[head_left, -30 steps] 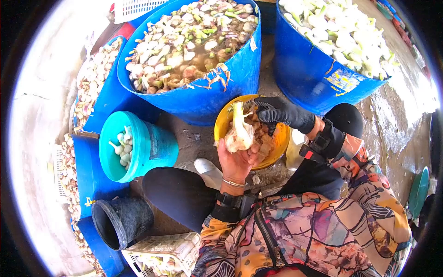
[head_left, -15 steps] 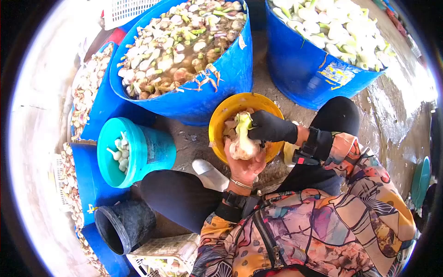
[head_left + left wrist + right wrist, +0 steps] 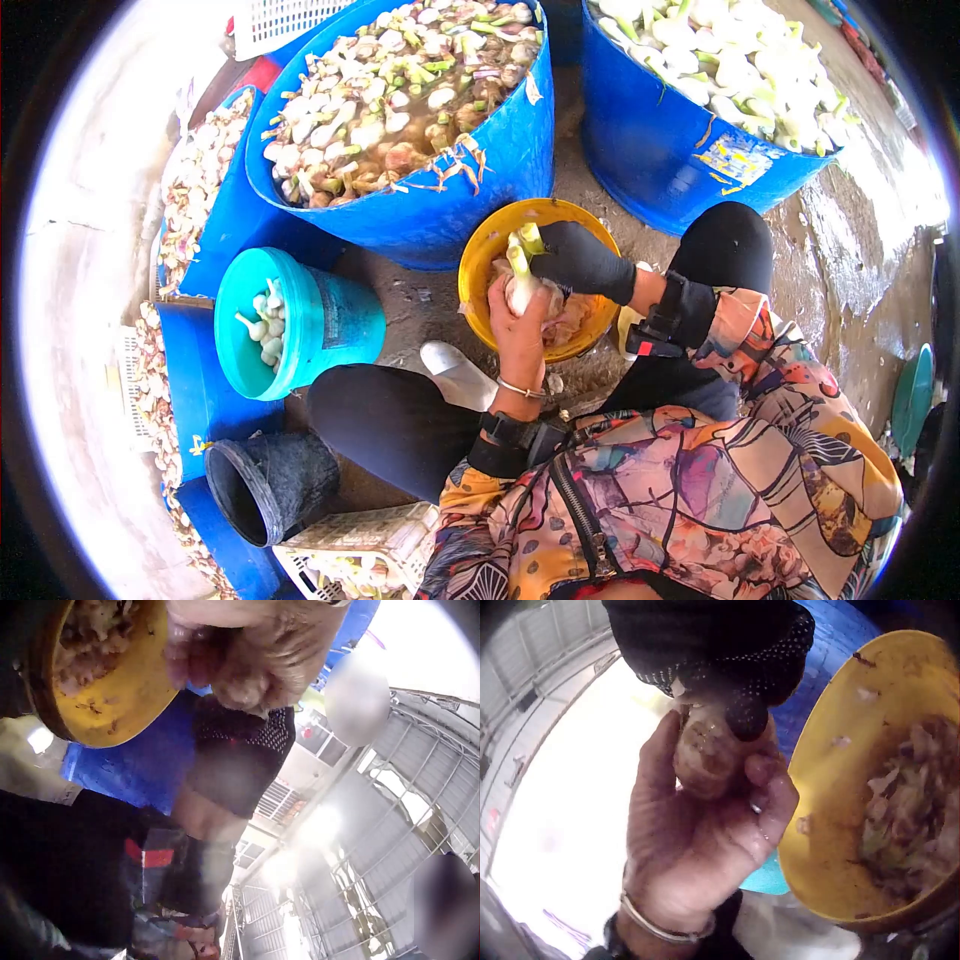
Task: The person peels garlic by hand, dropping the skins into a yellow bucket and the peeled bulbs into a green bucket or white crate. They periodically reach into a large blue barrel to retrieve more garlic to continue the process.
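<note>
My bare left hand (image 3: 522,325) grips a pale garlic bulb (image 3: 521,292), its thick stalk (image 3: 517,256) pointing up and away from me. My right hand (image 3: 588,262), in a black dotted glove, pinches a greenish layer (image 3: 531,238) beside the stalk. The right wrist view shows the bulb's brownish root end (image 3: 705,754) between the bare fingers, the gloved thumb (image 3: 746,718) pressed against its side. Both hands are over a yellow bucket (image 3: 472,285), which holds loose peelings (image 3: 907,817). The gloved fingertips are partly hidden in the head view.
Behind the bucket stand a blue tub (image 3: 400,225) of garlic in water and another blue tub (image 3: 650,160) heaped with white bulbs. To the left are a turquoise bucket (image 3: 340,320) with a few peeled bulbs, a black bucket (image 3: 290,485) and a white crate (image 3: 400,545).
The gloved right hand has moved from beside the bulb, over the bucket, to the stalk and pinches there. My left hand has turned, tipping the bulb and showing its back.
</note>
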`<state>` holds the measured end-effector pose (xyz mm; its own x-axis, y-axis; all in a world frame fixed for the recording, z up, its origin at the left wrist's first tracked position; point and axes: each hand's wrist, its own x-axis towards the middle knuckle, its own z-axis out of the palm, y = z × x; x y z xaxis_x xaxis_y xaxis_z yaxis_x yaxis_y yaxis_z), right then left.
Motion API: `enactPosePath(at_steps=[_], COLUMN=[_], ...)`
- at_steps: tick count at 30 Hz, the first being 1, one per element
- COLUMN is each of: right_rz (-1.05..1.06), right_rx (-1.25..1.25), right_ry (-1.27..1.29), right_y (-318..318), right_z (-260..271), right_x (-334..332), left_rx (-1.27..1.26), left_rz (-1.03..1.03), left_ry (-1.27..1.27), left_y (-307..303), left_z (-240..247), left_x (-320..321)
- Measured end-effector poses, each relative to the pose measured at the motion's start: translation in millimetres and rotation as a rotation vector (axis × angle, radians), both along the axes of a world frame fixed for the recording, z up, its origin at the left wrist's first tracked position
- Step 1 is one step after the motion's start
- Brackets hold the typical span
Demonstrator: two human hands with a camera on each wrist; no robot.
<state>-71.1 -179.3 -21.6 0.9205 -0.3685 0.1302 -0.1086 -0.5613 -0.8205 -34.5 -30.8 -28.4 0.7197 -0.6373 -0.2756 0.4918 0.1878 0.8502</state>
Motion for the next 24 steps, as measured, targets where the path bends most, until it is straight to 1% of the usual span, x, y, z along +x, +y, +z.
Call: enactPosePath(at_steps=[1,2,3,5,6,7,8,10,12,13,14,16,17,18,20,21,23,24], right_rz=[0.042,0.083,0.065,-0.013,-0.052,-0.082,-0.075,-0.061,-0.219,-0.154,-0.085,0.163,0.242,0.247,0.221,0.246,0.287,0.298], right_rx=[0.173,0.345,0.835,1.141,1.294,1.355,1.098,0.580,1.063,0.678,0.291,-0.515,-0.523,-0.501,-0.322,-0.264,-0.157,-0.200], right_ry=[-0.025,-0.051,-0.190,-0.176,-0.168,-0.145,-0.210,-0.324,-0.328,-0.192,-0.057,0.344,0.395,0.416,0.317,0.195,-0.062,-0.092], right_y=[-5.1,-8.8,-2.8,-3.0,-5.1,-8.1,-14.6,-33.0,-48.8,-58.3,-63.6,-41.7,-36.9,-27.6,-17.0,-14.1,-12.7,-10.5], right_z=[-0.4,-0.6,-2.9,-3.5,-3.9,-5.3,-8.9,-22.1,-12.7,-9.6,-7.5,-19.5,-18.2,-2.1,38.5,44.6,53.2,55.8], right_x=[-0.6,-1.7,-4.3,-7.1,-8.1,-9.3,-9.3,-8.7,-14.9,-16.1,-16.7,-24.9,-30.4,-32.7,-27.3,-26.8,-24.7,-23.0], left_rx=[0.011,-0.044,-0.100,-0.219,-0.254,-0.287,-0.317,-0.386,-0.462,-0.452,-0.353,-0.152,-0.195,-0.157,-0.080,-0.083,0.016,0.070], left_rz=[-0.027,-0.042,-0.056,-0.087,-0.083,-0.079,-0.074,-0.143,-0.192,-0.196,-0.161,-0.081,-0.079,-0.122,-0.214,-0.204,-0.281,-0.321], left_ry=[-0.022,0.029,0.078,0.208,0.200,0.194,0.188,0.130,0.103,0.045,-0.105,-0.401,-0.522,-0.500,-0.443,-0.510,-0.568,-0.595], left_y=[2.7,5.6,6.9,12.0,10.9,10.6,11.2,15.8,21.5,23.3,25.1,25.5,25.5,27.9,34.0,32.7,31.7,31.2], left_z=[-3.2,-5.5,1.0,5.8,8.8,13.7,16.2,13.6,22.1,30.0,25.9,15.9,14.1,16.7,24.6,25.6,28.1,29.5], left_x=[3.5,4.8,6.2,12.9,12.9,11.5,11.1,20.0,28.8,31.6,34.4,40.8,43.0,44.3,42.2,40.4,41.3,41.1])
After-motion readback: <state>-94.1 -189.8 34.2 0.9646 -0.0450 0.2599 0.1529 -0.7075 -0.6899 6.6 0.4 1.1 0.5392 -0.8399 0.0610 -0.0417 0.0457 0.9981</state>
